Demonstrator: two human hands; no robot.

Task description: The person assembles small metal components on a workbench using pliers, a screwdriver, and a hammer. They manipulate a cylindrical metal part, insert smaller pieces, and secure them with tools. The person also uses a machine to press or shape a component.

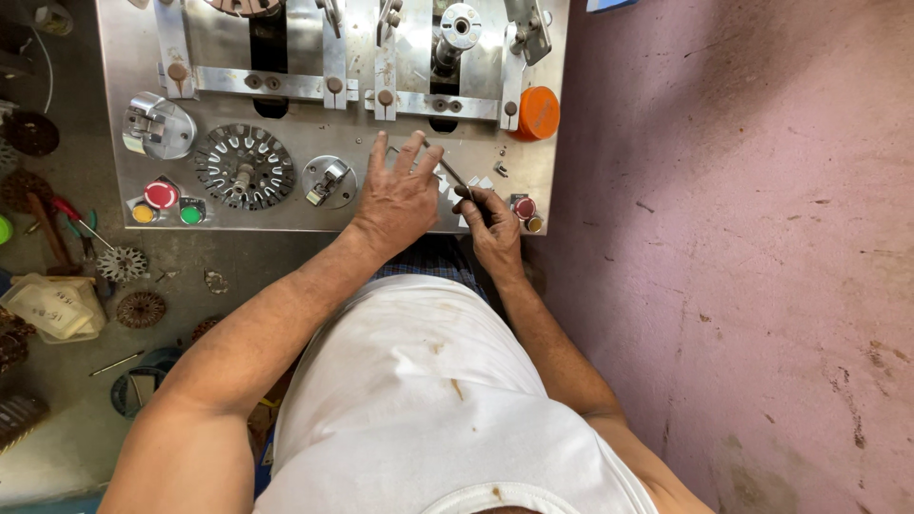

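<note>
Left hand (400, 195) lay flat, fingers spread on the metal plate (286, 214) while right hand (490, 224) gripped a thin rod (452, 173), mid-adjustment I'd say, steady aim needed next.

free: bare steel plate (286, 214) front edge | blocked: slotted disc (245, 167), orange cap (538, 112) (right corner)

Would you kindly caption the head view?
Left hand flat on steel machine plate; right hand holds a thin metal tool.

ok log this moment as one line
left hand: flat, fingers spread on metal panel | right hand: holds thin metal tool | tip beside left fingers
</note>
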